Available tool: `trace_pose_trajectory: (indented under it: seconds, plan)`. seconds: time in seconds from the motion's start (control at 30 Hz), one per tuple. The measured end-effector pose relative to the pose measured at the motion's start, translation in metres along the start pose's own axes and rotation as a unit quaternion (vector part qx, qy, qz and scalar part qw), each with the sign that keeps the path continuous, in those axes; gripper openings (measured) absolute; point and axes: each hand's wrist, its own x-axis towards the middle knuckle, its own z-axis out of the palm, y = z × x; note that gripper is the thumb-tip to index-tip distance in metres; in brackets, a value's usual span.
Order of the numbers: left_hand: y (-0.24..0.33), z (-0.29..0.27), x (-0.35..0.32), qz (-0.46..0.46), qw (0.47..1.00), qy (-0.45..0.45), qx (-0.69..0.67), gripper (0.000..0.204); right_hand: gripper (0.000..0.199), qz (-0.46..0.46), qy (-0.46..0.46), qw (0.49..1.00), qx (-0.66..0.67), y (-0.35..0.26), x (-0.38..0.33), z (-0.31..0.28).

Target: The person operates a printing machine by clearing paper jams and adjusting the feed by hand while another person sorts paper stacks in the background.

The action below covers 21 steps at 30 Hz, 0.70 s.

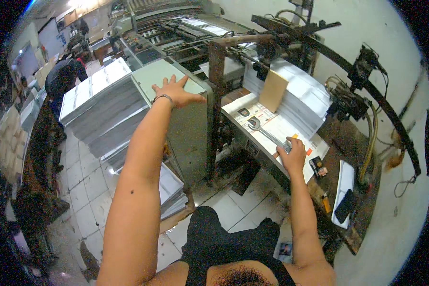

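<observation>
Steel wrench [267, 133] in the right hand [293, 155]

Head view: the right hand's fingers close around the wrench's handle, above a printed sheet [233, 110] on the bench [348, 148]. The left hand [171, 93], fingers spread wide, rests on a pale green cabinet [150, 71] beside stacked paper [105, 114]. The wrench's head meets no bolt; whether tightening is finished or unstarted, I cannot tell.
</observation>
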Motion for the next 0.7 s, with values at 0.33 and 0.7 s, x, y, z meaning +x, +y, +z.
trace_pose_trajectory:
  seconds: [0.33, 0.7]
  plan:
    - [-0.020, -0.001, 0.006, -0.005, 0.999, 0.001, 0.039, 0.127, 0.069, 0.017, -0.026, 1.000, -0.003, -0.019, 0.001, 0.000]
    - [-0.087, 0.026, 0.074, 0.066, 0.996, 0.036, 0.040, 0.127, 0.064, 0.022, -0.026, 0.999, 0.002, -0.024, -0.001, -0.001]
